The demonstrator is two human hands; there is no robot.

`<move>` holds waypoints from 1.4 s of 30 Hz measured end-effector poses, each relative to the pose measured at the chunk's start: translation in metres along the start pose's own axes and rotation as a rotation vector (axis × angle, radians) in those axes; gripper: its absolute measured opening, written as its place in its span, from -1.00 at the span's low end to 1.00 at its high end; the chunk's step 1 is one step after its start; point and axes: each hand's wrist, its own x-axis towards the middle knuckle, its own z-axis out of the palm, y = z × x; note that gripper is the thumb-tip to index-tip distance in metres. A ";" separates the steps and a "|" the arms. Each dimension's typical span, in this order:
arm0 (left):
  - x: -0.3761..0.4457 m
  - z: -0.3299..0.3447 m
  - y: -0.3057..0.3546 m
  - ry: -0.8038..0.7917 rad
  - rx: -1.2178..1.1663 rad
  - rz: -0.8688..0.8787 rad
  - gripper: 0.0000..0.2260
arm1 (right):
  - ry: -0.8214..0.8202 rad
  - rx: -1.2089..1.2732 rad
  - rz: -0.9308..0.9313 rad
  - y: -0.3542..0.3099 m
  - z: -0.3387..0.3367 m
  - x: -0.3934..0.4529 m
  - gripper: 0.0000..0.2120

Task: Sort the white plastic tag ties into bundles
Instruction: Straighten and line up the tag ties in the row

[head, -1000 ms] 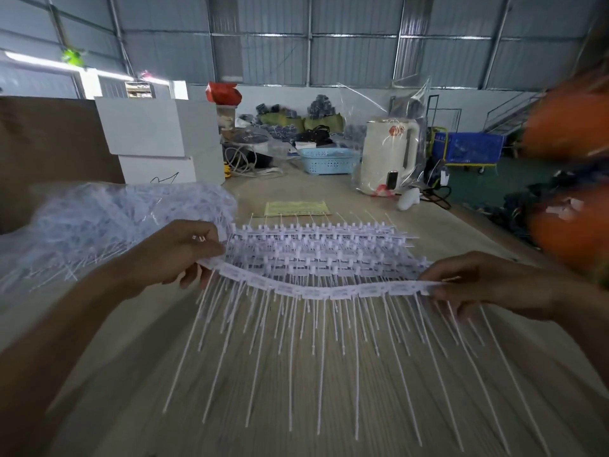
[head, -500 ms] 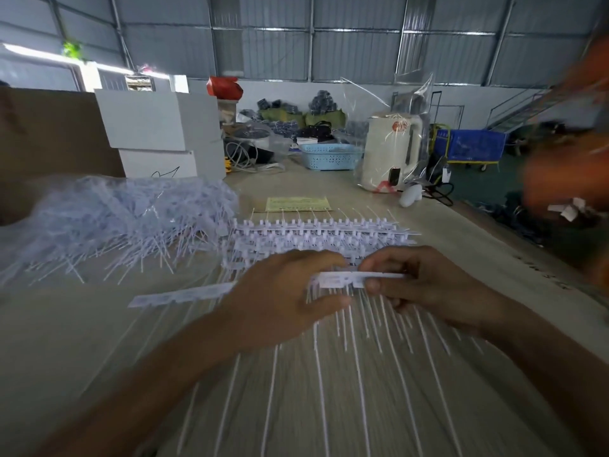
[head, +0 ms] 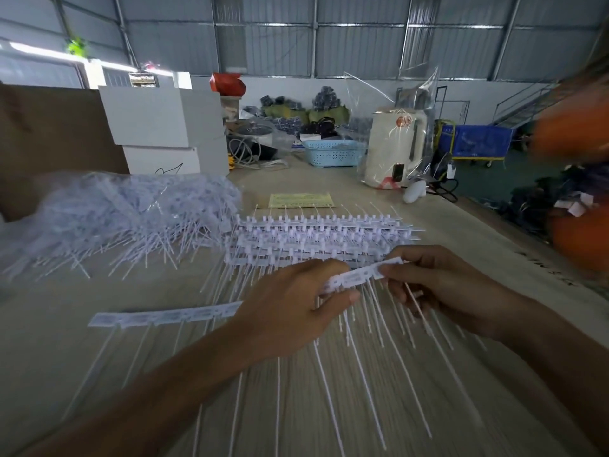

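Tie strip (head: 359, 276) pinched by left hand (head: 293, 311) and right hand (head: 441, 288); long axis nine-to-three; free end (head: 164, 316) trails toward nine o'clock, left hand nearer.

Matt white plastic tag ties (head: 357, 277) on a pale wood-grain table (head: 445, 245).

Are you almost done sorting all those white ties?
Not nearly. Done: a neat stack of tie strips lies in rows on the table. In hand: the left hand and right hand both pinch one strip, its tails hanging down; another piece of strip lies flat at the left. Left: the big loose heap of ties in clear plastic looks untouched.
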 end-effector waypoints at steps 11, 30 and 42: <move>0.005 0.010 0.009 0.004 0.050 0.068 -0.74 | 0.002 -0.264 -0.279 -0.016 0.018 -0.007 -0.81; 0.013 0.011 0.008 0.152 -0.105 0.076 -0.84 | 0.265 -0.908 -0.579 -0.009 0.012 0.001 -0.90; 0.005 0.014 0.012 0.109 -0.164 0.143 -0.80 | 0.612 -0.997 -0.443 -0.009 -0.017 0.012 -0.82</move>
